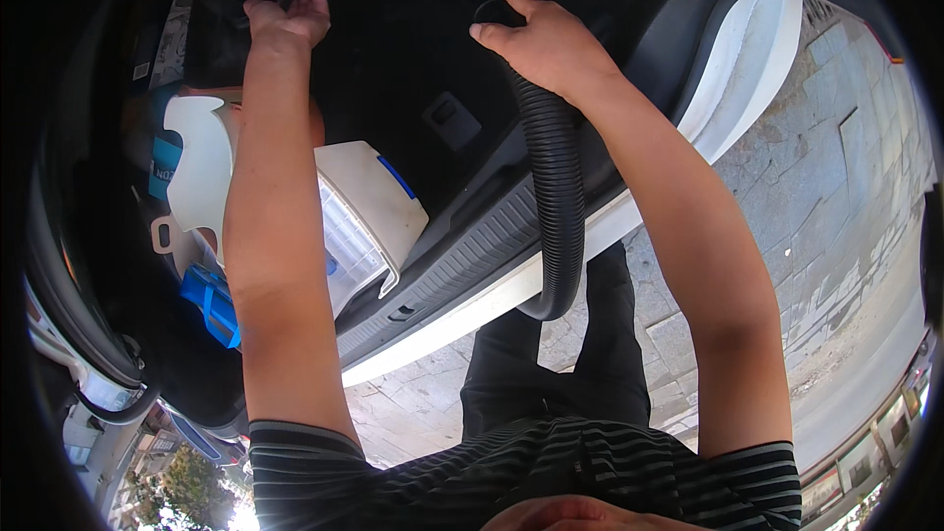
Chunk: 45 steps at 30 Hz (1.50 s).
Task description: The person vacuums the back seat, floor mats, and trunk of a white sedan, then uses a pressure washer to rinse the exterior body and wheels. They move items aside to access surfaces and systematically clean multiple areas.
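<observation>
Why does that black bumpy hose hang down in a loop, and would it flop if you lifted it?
The hose is ribbed and curves down from the right hand over the car's back edge, so it probably bends easily and would droop rather than stay straight. The ribs likely give a good grip. It looks hollow, so probably light.

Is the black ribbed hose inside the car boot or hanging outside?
Both: the hose loops outside over the sill, its upper end held inside by the right hand.
</observation>
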Each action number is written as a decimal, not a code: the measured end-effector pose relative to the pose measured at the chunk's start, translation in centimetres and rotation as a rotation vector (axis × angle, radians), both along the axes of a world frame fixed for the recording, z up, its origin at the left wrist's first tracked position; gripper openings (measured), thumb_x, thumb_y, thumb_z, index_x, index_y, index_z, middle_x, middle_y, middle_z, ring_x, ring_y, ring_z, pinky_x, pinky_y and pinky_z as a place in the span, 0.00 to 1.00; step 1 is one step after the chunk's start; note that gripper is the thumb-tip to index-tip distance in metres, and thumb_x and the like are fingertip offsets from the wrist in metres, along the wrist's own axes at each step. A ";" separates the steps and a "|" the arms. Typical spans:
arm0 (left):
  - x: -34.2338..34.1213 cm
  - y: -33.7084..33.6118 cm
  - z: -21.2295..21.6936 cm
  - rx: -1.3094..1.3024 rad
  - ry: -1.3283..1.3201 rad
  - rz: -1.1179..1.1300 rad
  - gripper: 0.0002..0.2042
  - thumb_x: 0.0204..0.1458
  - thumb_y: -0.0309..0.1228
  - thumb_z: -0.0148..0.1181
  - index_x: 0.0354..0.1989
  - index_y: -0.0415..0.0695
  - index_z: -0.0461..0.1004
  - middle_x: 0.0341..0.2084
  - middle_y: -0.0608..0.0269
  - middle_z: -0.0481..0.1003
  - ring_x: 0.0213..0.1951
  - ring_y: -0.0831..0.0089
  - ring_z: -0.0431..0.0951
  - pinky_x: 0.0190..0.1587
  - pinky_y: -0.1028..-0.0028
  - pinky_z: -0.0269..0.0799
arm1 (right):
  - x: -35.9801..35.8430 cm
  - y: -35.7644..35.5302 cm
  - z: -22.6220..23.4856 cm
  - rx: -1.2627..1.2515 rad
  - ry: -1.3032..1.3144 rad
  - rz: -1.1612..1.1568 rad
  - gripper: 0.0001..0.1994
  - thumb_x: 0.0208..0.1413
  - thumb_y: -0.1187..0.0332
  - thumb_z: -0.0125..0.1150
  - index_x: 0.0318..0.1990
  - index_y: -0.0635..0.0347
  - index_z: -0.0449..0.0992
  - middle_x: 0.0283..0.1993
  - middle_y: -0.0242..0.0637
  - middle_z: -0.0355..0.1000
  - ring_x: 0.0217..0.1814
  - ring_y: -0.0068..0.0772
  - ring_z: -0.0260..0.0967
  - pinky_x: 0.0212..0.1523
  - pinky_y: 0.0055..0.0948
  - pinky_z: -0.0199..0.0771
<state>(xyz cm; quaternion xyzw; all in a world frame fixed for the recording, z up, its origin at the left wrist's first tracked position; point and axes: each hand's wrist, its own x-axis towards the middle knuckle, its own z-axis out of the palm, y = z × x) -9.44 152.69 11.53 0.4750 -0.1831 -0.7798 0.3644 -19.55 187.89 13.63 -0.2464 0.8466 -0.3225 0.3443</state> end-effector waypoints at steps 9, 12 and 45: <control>3.4 -7.1 8.2 0.173 0.132 -0.277 0.32 0.73 0.56 0.43 0.55 0.32 0.75 0.43 0.46 0.83 0.42 0.55 0.87 0.35 0.70 0.89 | 2.6 -12.5 -3.6 -0.081 0.004 0.294 0.32 0.62 0.50 0.61 0.69 0.59 0.74 0.61 0.49 0.80 0.61 0.49 0.80 0.61 0.43 0.81; 3.7 -6.7 8.8 0.160 0.156 -0.288 0.33 0.73 0.56 0.44 0.56 0.31 0.74 0.43 0.46 0.83 0.41 0.56 0.88 0.33 0.72 0.89 | 2.2 -17.8 -4.9 -0.159 0.081 0.087 0.39 0.63 0.45 0.64 0.75 0.60 0.67 0.65 0.51 0.77 0.60 0.48 0.81 0.61 0.40 0.81; 0.3 -1.5 3.3 0.090 -0.117 -0.236 0.31 0.73 0.54 0.48 0.51 0.29 0.75 0.38 0.51 0.82 0.32 0.70 0.85 0.30 0.81 0.85 | 0.2 -3.9 -0.8 0.024 -0.006 -0.095 0.39 0.64 0.46 0.58 0.77 0.61 0.63 0.61 0.58 0.78 0.63 0.54 0.79 0.64 0.42 0.77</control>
